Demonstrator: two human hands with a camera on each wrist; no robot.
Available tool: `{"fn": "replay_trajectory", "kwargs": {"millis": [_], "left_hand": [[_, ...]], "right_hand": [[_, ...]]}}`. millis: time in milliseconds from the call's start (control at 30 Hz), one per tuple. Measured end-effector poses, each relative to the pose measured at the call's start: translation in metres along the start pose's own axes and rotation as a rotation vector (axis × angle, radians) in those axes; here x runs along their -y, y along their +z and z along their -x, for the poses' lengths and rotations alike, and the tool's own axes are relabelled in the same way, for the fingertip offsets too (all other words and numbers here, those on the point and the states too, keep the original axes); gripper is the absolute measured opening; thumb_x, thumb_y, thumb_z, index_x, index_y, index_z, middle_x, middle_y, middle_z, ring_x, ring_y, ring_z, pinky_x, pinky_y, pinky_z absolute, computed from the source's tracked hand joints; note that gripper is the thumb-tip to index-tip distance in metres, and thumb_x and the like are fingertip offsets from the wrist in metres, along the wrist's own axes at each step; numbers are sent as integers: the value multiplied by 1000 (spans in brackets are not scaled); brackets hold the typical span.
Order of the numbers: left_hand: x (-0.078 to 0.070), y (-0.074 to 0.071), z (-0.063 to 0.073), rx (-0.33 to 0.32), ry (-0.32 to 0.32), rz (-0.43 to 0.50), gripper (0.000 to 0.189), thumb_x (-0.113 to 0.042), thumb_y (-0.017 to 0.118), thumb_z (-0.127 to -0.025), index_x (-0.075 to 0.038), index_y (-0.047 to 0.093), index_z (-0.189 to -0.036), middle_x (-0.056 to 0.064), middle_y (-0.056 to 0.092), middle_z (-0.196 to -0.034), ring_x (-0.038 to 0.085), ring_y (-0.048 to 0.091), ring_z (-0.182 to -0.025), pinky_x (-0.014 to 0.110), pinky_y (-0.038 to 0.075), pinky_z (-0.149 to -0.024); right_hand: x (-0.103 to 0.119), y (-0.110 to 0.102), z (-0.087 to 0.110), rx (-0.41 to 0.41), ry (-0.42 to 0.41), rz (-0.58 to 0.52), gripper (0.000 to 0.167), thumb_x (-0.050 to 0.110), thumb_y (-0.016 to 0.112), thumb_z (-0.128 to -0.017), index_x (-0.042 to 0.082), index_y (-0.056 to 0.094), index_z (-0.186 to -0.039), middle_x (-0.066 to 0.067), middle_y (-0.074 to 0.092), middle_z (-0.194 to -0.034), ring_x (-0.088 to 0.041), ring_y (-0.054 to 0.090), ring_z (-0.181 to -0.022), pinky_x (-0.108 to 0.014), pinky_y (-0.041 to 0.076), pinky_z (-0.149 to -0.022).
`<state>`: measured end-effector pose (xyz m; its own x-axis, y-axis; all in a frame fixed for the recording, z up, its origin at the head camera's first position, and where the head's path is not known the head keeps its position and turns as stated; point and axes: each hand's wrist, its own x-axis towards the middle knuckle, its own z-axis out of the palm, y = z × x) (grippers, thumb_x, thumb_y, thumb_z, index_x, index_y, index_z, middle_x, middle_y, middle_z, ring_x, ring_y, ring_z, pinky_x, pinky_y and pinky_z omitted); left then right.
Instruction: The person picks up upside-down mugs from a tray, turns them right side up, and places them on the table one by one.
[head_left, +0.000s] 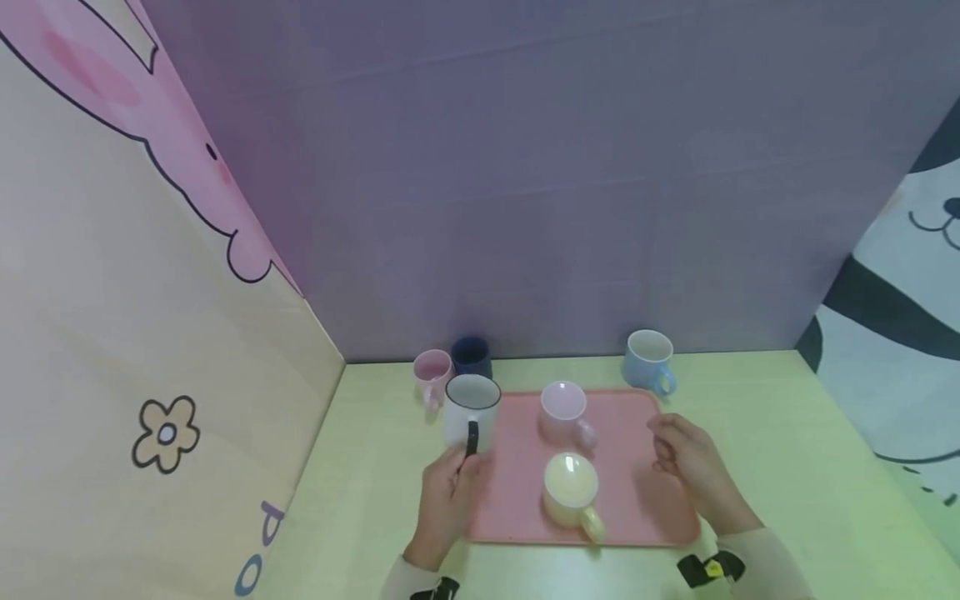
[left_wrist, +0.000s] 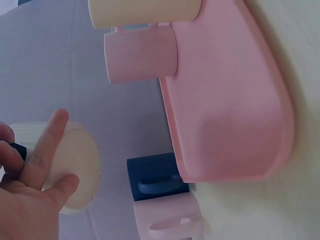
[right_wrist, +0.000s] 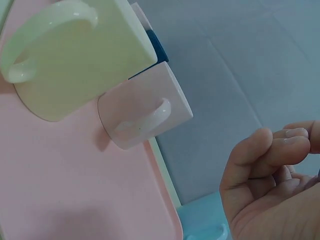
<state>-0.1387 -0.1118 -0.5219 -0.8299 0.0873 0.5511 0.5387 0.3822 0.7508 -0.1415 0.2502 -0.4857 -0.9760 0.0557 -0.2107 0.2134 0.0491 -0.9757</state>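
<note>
My left hand (head_left: 444, 500) grips the black handle of a white mug (head_left: 461, 417) with a black rim. In the left wrist view the mug's underside shows, so it is held up off the table, at the left end of a pink tray (head_left: 630, 433). On that tray stand a pale pink mug (head_left: 558, 427) and, nearer me, a yellow mug (head_left: 566, 504), both with handles toward the right front. Above the tray's right edge hovers my right hand (head_left: 690, 462), its fingers loosely curled and holding nothing.
Behind the white mug, a small pink mug (head_left: 432, 371) and a dark blue mug (head_left: 472, 358) stand side by side on the pale table (head_left: 345, 483). A light blue mug (head_left: 645, 358) stands at the back right. A grey-purple cloth wall (head_left: 555, 183) rises behind the table.
</note>
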Motion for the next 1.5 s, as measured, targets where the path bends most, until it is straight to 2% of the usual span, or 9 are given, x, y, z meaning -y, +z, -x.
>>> {"fn": "replay_trajectory", "kwargs": {"millis": [133, 233, 467, 667, 833, 1033, 1233, 1367, 1500], "left_hand": [[1, -1, -7, -7, 100, -79, 26, 1, 67, -93, -12, 54, -73, -5, 48, -68, -3, 36, -60, 13, 34, -50], [0, -2, -12, -8, 137, -125, 20, -5, 68, -93, -9, 59, -76, -5, 50, -69, -2, 38, -62, 12, 35, -51], [-8, -2, -21, 47, 177, -240, 19, -20, 66, -96, -6, 65, -83, -2, 56, -76, 2, 44, -64, 12, 42, -55], [-13, 0, -30, 75, 224, -313, 22, -26, 63, -98, -8, 65, -86, 1, 60, -80, 8, 51, -69, 18, 49, -59], [-15, 0, -38, 87, 261, -364, 26, -29, 61, -100, -7, 74, -105, 4, 71, -92, 15, 64, -80, 25, 57, -67], [-17, 3, -44, 111, 288, -393, 31, -32, 57, -102, -11, 75, -116, 6, 77, -104, 22, 70, -98, 33, 62, -81], [-20, 9, -50, 168, 296, -419, 22, -24, 67, -97, -15, 74, -116, 7, 76, -121, 30, 67, -123, 45, 53, -106], [-22, 13, -54, 172, 363, -440, 20, -22, 70, -94, -16, 74, -113, 10, 74, -124, 31, 66, -125, 52, 44, -113], [-23, 18, -58, 171, 405, -470, 22, -25, 69, -95, -17, 75, -115, 10, 74, -123, 27, 70, -119, 52, 42, -116]], "right_hand": [[2, 3, 1, 10, -17, -22, 14, 24, 47, -110, 16, 58, -107, 7, 41, -68, -7, 39, -55, -25, 50, -63], [4, 7, 1, 13, -45, -39, 14, 24, 47, -110, 18, 59, -105, 7, 41, -68, -7, 39, -55, -24, 49, -61], [14, 22, 0, 26, -93, -103, 16, 21, 48, -109, 21, 63, -101, 6, 41, -66, -6, 38, -54, -23, 46, -58], [23, 36, 2, 61, -93, -92, 13, 19, 49, -108, 16, 59, -101, 6, 40, -67, -7, 39, -56, -23, 45, -59], [28, 46, 4, 97, -85, -95, 12, 19, 49, -108, 12, 57, -103, 6, 39, -67, -7, 39, -58, -23, 45, -60], [31, 51, 4, 131, -97, -97, 13, 21, 50, -108, 16, 59, -102, 7, 39, -66, -7, 38, -57, -23, 44, -60], [32, 58, 5, 135, -108, -106, 16, 16, 47, -108, 15, 62, -101, 7, 40, -66, -6, 40, -58, -21, 46, -58], [33, 63, 6, 140, -104, -102, 17, 13, 47, -107, 10, 63, -105, 5, 43, -68, -6, 42, -61, -20, 48, -59], [29, 67, 4, 186, -134, -92, 23, 21, 44, -110, 8, 63, -107, 5, 42, -69, -7, 42, -63, -21, 48, -61]]}}
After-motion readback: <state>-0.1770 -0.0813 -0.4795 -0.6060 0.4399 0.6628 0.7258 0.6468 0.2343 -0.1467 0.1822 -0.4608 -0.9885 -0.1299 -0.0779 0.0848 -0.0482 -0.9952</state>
